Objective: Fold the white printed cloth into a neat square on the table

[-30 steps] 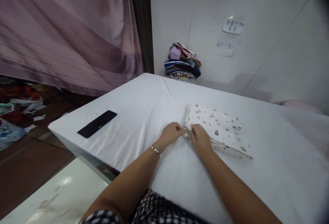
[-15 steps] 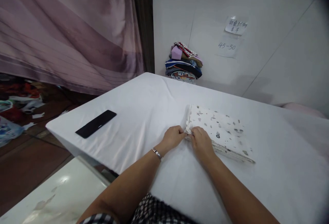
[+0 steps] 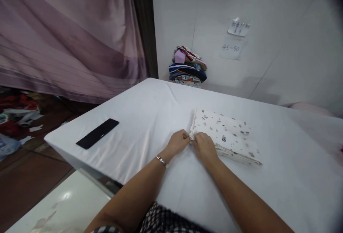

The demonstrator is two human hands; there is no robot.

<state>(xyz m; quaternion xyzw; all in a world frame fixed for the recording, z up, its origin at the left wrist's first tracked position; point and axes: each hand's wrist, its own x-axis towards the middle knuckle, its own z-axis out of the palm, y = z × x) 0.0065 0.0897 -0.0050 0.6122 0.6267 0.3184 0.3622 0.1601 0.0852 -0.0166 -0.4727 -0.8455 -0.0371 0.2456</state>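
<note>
Left hand (image 3: 179, 142) and right hand (image 3: 205, 146) both pinch the near-left corner of the folded patterned cloth (image 3: 225, 135), lying well right of the black phone (image 3: 97, 138); likely soft, light, limp, so best gripped at corners.

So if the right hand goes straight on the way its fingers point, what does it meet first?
The right hand already touches the near corner of the folded patterned cloth; going on, it would probably push into that cloth.

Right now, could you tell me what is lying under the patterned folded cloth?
The patterned folded cloth rests flat on the white sheet. The left hand and right hand pinch its near corner. Anything between its layers is hidden.
</note>
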